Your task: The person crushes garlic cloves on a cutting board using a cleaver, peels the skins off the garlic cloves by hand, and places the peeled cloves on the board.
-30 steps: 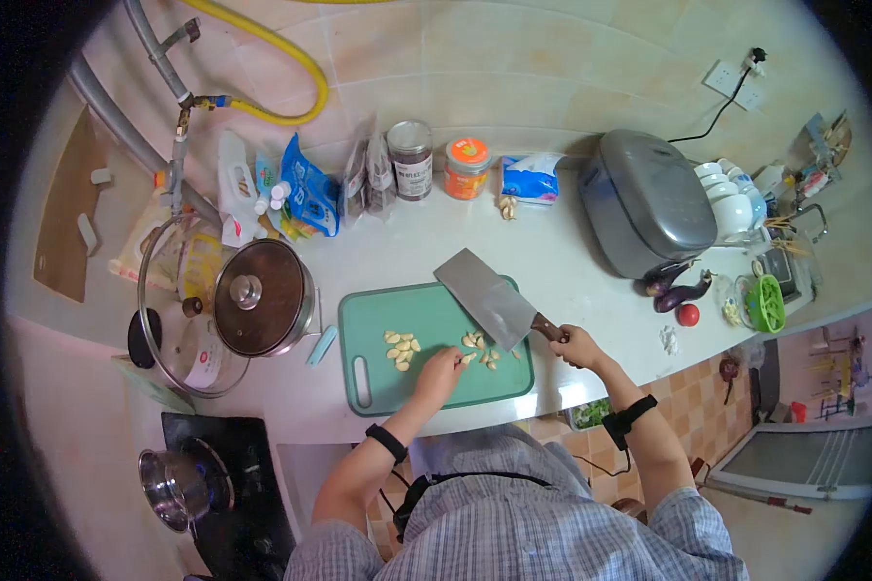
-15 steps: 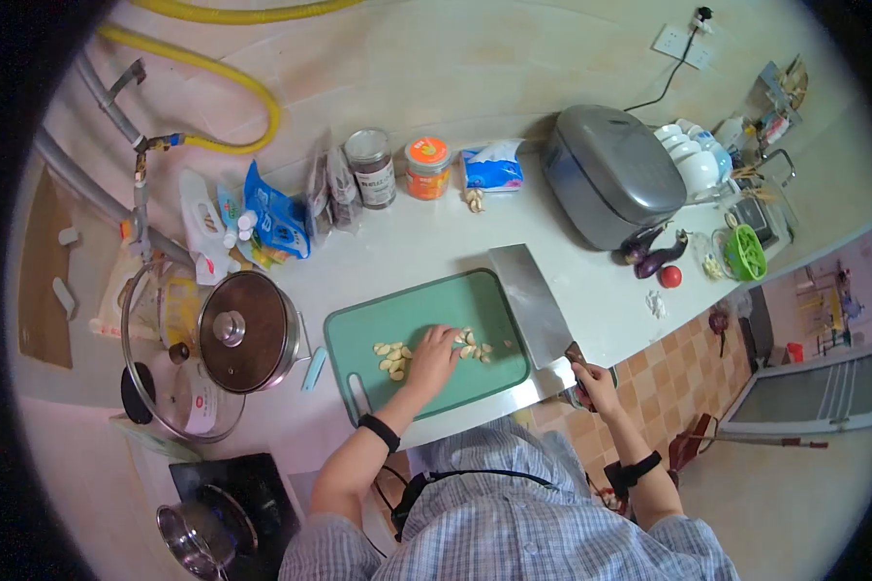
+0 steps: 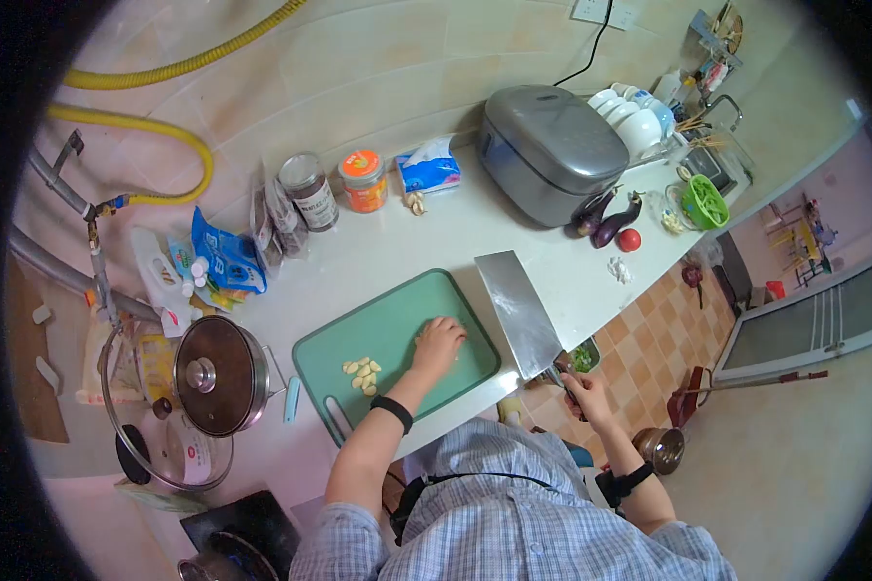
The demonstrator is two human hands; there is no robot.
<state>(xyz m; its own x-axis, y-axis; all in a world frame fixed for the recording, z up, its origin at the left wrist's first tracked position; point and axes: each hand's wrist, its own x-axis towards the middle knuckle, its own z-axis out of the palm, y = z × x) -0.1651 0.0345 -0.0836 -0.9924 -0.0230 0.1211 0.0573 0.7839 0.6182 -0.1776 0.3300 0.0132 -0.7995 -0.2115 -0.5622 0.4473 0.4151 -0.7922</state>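
Observation:
My left hand rests on the green cutting board, its fingers curled down over garlic cloves that it almost fully hides. To its left on the board lies a small pile of peeled garlic cloves. In my right hand is the handle of a wide cleaver. The cleaver's broad blade is just right of the board, over the counter's front part, and its handle is beyond the counter edge.
A lidded pot and a light blue peeler-like tool are left of the board. Behind stand a jar, an orange-lidded tub and a tissue pack. A grey cooker, eggplants and a tomato are at right.
The camera view has shifted. My left hand has closed over the right-hand garlic cloves, which showed beside it before. My right hand still holds the cleaver beside the board.

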